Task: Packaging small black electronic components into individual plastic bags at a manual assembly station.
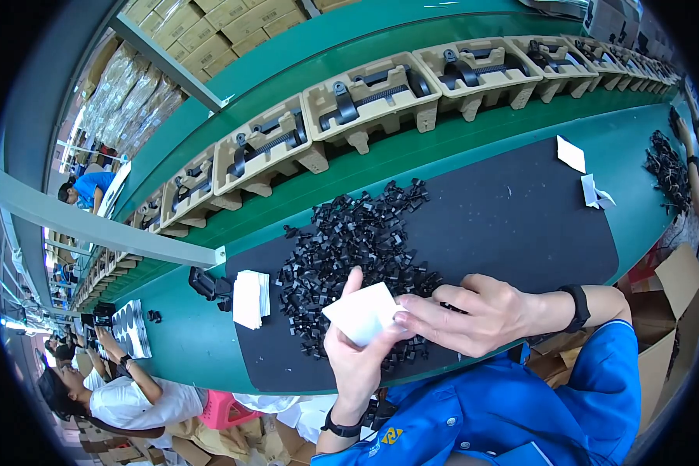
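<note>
My left hand [356, 359] and my right hand [474, 312] both grip a small white paper bag [363, 311] just above the black mat [520, 225]. The left thumb points up along the bag's left edge. The right fingers pinch its right corner. Under and behind the hands lies a heap of small black plastic clips [349, 248]. A stack of white bags [251, 299] lies on the mat to the left of the heap. Each wrist wears a black band.
Moulded pulp trays [369, 101] holding black parts ride the green conveyor beyond the mat. Two loose white bags [582, 167] lie far right, near another black pile [668, 167]. Other people work at the left. Cardboard boxes [668, 311] stand at my right.
</note>
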A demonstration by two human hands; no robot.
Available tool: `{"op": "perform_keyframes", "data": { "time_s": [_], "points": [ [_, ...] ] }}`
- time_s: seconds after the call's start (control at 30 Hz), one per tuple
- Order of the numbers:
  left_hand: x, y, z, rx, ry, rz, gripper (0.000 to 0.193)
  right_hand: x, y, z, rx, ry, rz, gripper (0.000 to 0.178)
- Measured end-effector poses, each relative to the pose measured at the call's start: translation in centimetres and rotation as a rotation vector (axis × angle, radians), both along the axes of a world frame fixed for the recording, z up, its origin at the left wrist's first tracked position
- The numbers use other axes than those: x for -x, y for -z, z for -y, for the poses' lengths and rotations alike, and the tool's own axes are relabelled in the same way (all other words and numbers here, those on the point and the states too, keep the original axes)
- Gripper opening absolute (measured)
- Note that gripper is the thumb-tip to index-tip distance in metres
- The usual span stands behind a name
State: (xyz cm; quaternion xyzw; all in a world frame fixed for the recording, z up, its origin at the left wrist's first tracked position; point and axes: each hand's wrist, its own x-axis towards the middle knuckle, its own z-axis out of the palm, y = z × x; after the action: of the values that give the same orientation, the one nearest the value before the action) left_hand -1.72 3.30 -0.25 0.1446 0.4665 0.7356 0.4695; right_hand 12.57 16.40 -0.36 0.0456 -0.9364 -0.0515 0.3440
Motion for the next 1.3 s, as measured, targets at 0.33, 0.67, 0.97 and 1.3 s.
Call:
{"op": "perform_keyframes", "data": {
  "time_s": [0.33,0.67,0.97,1.3],
  "points": [
    [-6.5,-3.0,-2.4,0.116,-0.05,-0.319,0.077,-5.8,-3.5,-4.0,1.394,-0.133,0.259,0.027],
    [-2.6,2.0,-2.9,-0.013,-0.035,-1.015,0.075,-2.1,0.8,-5.4,1.15,-0.346,-0.014,0.011],
    [-12.8,-6.7,-16.6,0.382,-0.185,-0.587,0.033,-16.9,-8.9,-26.8,1.028,-0.225,0.193,0.014],
    [-10.2,-7.2,-21.0,0.457,-0.234,-0.56,0.04,-22.4,-3.1,-54.7,0.11,1.095,-0.21,0.023]
  ]
}}
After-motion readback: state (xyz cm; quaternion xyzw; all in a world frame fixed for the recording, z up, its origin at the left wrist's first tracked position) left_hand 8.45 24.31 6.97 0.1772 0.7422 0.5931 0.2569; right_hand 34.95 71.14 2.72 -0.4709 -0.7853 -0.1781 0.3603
